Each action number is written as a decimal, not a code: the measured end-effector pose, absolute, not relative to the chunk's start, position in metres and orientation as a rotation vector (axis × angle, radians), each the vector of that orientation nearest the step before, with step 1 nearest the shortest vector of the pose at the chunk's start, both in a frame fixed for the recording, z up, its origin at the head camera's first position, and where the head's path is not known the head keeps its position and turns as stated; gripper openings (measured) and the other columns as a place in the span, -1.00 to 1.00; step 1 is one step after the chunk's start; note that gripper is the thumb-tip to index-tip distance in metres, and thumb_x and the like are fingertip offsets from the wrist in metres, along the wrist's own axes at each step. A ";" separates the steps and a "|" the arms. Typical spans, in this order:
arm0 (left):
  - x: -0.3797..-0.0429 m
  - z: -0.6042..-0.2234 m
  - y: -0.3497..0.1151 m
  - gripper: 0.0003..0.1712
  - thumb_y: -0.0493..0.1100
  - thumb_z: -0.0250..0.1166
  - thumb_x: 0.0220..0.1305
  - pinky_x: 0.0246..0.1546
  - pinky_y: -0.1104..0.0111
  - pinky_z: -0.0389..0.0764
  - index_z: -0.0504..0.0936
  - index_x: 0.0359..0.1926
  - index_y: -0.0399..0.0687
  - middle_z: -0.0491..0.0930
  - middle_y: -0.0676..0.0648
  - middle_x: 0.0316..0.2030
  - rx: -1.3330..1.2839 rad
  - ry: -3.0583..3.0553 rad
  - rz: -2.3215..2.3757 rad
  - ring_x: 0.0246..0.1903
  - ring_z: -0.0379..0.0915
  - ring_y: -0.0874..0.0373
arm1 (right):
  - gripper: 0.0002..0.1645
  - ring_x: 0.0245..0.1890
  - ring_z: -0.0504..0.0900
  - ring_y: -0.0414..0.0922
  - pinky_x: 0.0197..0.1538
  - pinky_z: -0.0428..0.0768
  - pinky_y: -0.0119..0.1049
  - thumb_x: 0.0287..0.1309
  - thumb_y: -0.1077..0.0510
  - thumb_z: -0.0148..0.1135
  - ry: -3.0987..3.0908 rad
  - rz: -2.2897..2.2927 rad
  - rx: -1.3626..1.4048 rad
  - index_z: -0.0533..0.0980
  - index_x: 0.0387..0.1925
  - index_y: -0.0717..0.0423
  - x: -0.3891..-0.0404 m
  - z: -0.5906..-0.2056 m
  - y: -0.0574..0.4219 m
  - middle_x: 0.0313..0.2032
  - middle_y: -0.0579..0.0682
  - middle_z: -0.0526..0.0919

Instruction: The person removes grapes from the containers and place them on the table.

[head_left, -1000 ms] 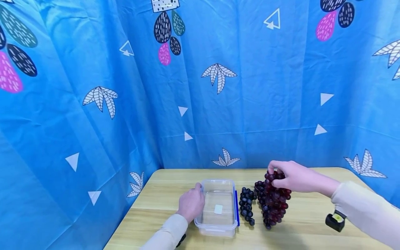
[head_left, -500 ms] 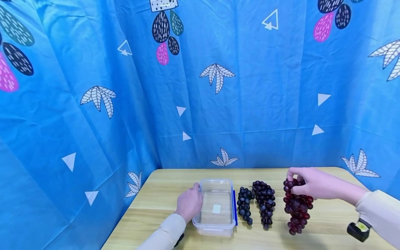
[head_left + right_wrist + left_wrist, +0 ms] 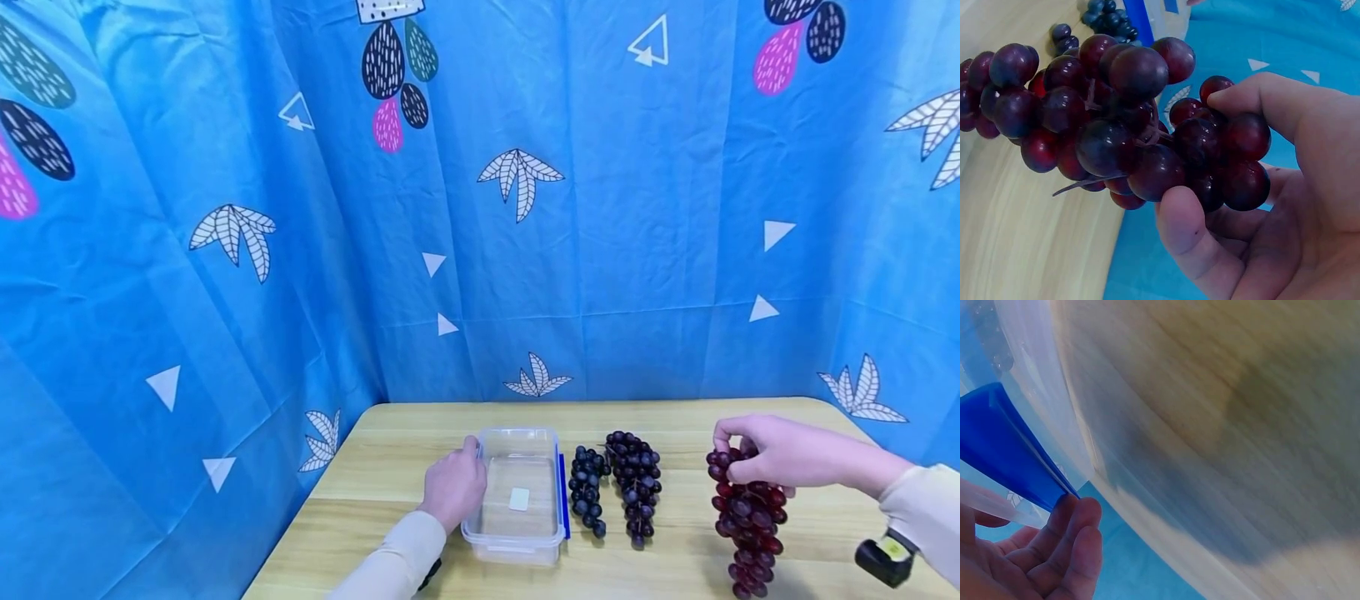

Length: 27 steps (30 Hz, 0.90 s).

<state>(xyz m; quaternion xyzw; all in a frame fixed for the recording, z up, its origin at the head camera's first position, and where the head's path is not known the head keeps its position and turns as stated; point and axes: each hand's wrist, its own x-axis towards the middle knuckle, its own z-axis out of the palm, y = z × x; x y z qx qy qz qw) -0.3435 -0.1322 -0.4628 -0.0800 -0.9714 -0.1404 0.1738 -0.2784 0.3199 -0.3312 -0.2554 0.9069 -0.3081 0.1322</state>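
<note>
My right hand (image 3: 787,450) grips the top of a bunch of dark red grapes (image 3: 750,525), which hangs down at the right of the table. In the right wrist view, thumb and fingers close around the upper grapes, and a thin stem pokes out. At the left side of a clear plastic food container (image 3: 517,552), my left hand (image 3: 456,483) holds its wall by the rim. The left wrist view has the curled fingers (image 3: 1079,550) against a blue latch flap (image 3: 1013,447). The container is lidless, with a white label inside on its bottom.
Two bunches of blue-black grapes lie right of the container: a smaller one (image 3: 587,492) close beside it and a larger one (image 3: 636,483) further right. Another blue flap (image 3: 563,496) hangs along the container's right side. A patterned blue curtain (image 3: 637,250) stands behind the wooden table (image 3: 420,425).
My right hand has carried the red grapes away from the dark bunches, rightward and nearer to me, uncovering the larger dark bunch. The left hand stays at the container.
</note>
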 end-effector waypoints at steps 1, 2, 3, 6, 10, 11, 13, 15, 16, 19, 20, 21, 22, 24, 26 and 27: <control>-0.343 -0.463 -0.132 -0.66 -0.09 0.10 0.43 -0.67 0.32 0.41 0.52 0.11 -0.16 0.70 -0.11 -0.34 -0.225 -2.755 -0.401 -0.63 0.45 0.18 | -0.79 -0.76 0.30 -0.31 -0.67 0.42 -0.35 0.24 0.15 0.27 2.636 -0.893 -0.736 0.39 -0.21 0.07 -0.280 -0.333 0.320 -0.64 -0.20 0.32; -0.343 -0.463 -0.132 -0.65 -0.09 0.10 0.43 -0.66 0.31 0.41 0.51 0.11 -0.16 0.70 -0.12 -0.33 -0.224 -2.755 -0.404 -0.62 0.46 0.17 | -0.79 -0.76 0.31 -0.31 -0.67 0.41 -0.35 0.23 0.15 0.27 2.645 -0.894 -0.735 0.39 -0.21 0.07 -0.283 -0.336 0.320 -0.64 -0.20 0.32; -0.342 -0.463 -0.132 -0.65 -0.09 0.10 0.43 -0.66 0.31 0.42 0.51 0.12 -0.16 0.71 -0.13 -0.32 -0.222 -2.757 -0.404 -0.61 0.47 0.17 | -0.77 -0.75 0.31 -0.31 -0.67 0.42 -0.35 0.23 0.13 0.28 2.655 -0.892 -0.729 0.39 -0.21 0.06 -0.285 -0.338 0.320 -0.63 -0.19 0.33; -0.341 -0.463 -0.132 -0.64 -0.09 0.10 0.43 -0.67 0.31 0.41 0.51 0.13 -0.17 0.71 -0.14 -0.31 -0.220 -2.756 -0.407 -0.62 0.46 0.17 | -0.75 -0.75 0.33 -0.30 -0.66 0.44 -0.34 0.22 0.12 0.29 2.684 -0.894 -0.695 0.38 -0.22 0.07 -0.293 -0.345 0.321 -0.62 -0.18 0.34; -0.340 -0.464 -0.131 -0.66 -0.10 0.10 0.42 -0.70 0.34 0.37 0.52 0.11 -0.17 0.70 -0.13 -0.34 -0.232 -2.738 -0.404 -0.65 0.42 0.19 | -0.75 -0.77 0.33 -0.28 -0.68 0.42 -0.35 0.22 0.13 0.29 2.699 -0.926 -0.674 0.37 -0.24 0.09 -0.305 -0.354 0.321 -0.63 -0.17 0.34; -0.340 -0.464 -0.131 -0.66 -0.11 0.10 0.42 -0.70 0.34 0.36 0.52 0.10 -0.17 0.70 -0.13 -0.35 -0.233 -2.734 -0.402 -0.65 0.42 0.20 | -0.75 -0.77 0.33 -0.28 -0.68 0.43 -0.35 0.22 0.13 0.30 2.705 -0.931 -0.665 0.37 -0.24 0.10 -0.308 -0.356 0.321 -0.63 -0.16 0.34; -0.341 -0.464 -0.131 -0.67 -0.11 0.10 0.42 -0.70 0.35 0.36 0.52 0.10 -0.17 0.70 -0.12 -0.36 -0.236 -2.730 -0.402 -0.65 0.41 0.21 | -0.76 -0.76 0.32 -0.27 -0.67 0.41 -0.35 0.21 0.14 0.29 2.723 -0.935 -0.653 0.39 -0.23 0.10 -0.313 -0.360 0.320 -0.63 -0.16 0.33; -0.341 -0.464 -0.131 -0.66 -0.11 0.09 0.43 -0.70 0.35 0.36 0.52 0.11 -0.17 0.70 -0.11 -0.36 -0.232 -2.733 -0.408 -0.65 0.41 0.21 | -0.76 -0.76 0.31 -0.27 -0.67 0.41 -0.35 0.20 0.13 0.30 2.751 -0.926 -0.619 0.40 -0.23 0.08 -0.318 -0.364 0.319 -0.64 -0.17 0.32; -0.341 -0.463 -0.131 -0.66 -0.11 0.09 0.43 -0.70 0.34 0.36 0.52 0.11 -0.18 0.70 -0.11 -0.36 -0.234 -2.730 -0.410 -0.65 0.41 0.20 | -0.76 -0.76 0.30 -0.27 -0.67 0.39 -0.35 0.20 0.13 0.30 2.762 -0.930 -0.609 0.40 -0.22 0.08 -0.321 -0.366 0.318 -0.65 -0.17 0.31; -0.341 -0.462 -0.132 -0.64 -0.10 0.08 0.43 -0.67 0.33 0.40 0.51 0.12 -0.18 0.70 -0.12 -0.34 -0.232 -2.736 -0.410 -0.62 0.44 0.19 | -0.76 -0.75 0.28 -0.26 -0.67 0.38 -0.34 0.18 0.13 0.30 2.789 -0.943 -0.574 0.41 -0.23 0.08 -0.328 -0.371 0.314 -0.64 -0.16 0.29; -0.341 -0.462 -0.132 -0.64 -0.10 0.09 0.43 -0.66 0.32 0.41 0.51 0.13 -0.18 0.70 -0.14 -0.33 -0.234 -2.735 -0.414 -0.61 0.46 0.17 | -0.76 -0.74 0.28 -0.26 -0.67 0.39 -0.34 0.18 0.13 0.31 2.796 -0.947 -0.561 0.41 -0.23 0.09 -0.331 -0.373 0.313 -0.64 -0.16 0.30; -0.341 -0.462 -0.132 -0.64 -0.10 0.09 0.42 -0.65 0.31 0.43 0.51 0.13 -0.19 0.71 -0.14 -0.32 -0.237 -2.734 -0.411 -0.59 0.48 0.16 | -0.76 -0.74 0.28 -0.25 -0.67 0.38 -0.34 0.18 0.14 0.31 2.801 -0.953 -0.553 0.41 -0.23 0.09 -0.333 -0.375 0.312 -0.63 -0.15 0.32; -0.341 -0.462 -0.132 -0.63 -0.10 0.09 0.42 -0.64 0.30 0.45 0.51 0.13 -0.19 0.71 -0.15 -0.31 -0.237 -2.735 -0.406 -0.58 0.51 0.14 | -0.76 -0.73 0.28 -0.25 -0.67 0.38 -0.34 0.18 0.14 0.31 2.805 -0.958 -0.550 0.41 -0.23 0.10 -0.336 -0.376 0.311 -0.62 -0.14 0.33; -0.341 -0.462 -0.133 -0.62 -0.08 0.08 0.43 -0.61 0.29 0.49 0.51 0.14 -0.17 0.72 -0.15 -0.28 -0.231 -2.740 -0.397 -0.54 0.56 0.12 | -0.76 -0.72 0.28 -0.25 -0.68 0.38 -0.36 0.19 0.15 0.32 2.806 -0.968 -0.534 0.41 -0.23 0.11 -0.341 -0.380 0.310 -0.60 -0.12 0.37; -0.341 -0.463 -0.133 -0.63 -0.08 0.10 0.42 -0.60 0.28 0.50 0.51 0.13 -0.16 0.72 -0.15 -0.28 -0.229 -2.739 -0.392 -0.52 0.58 0.10 | -0.76 -0.72 0.27 -0.25 -0.68 0.35 -0.39 0.18 0.16 0.32 2.802 -0.983 -0.511 0.41 -0.22 0.12 -0.346 -0.384 0.309 -0.58 -0.11 0.39; -0.342 -0.463 -0.133 -0.63 -0.07 0.10 0.42 -0.60 0.28 0.50 0.51 0.13 -0.16 0.72 -0.14 -0.28 -0.226 -2.740 -0.388 -0.52 0.58 0.10 | -0.76 -0.72 0.26 -0.25 -0.68 0.33 -0.40 0.18 0.17 0.31 2.797 -0.995 -0.500 0.41 -0.22 0.12 -0.348 -0.386 0.309 -0.58 -0.11 0.39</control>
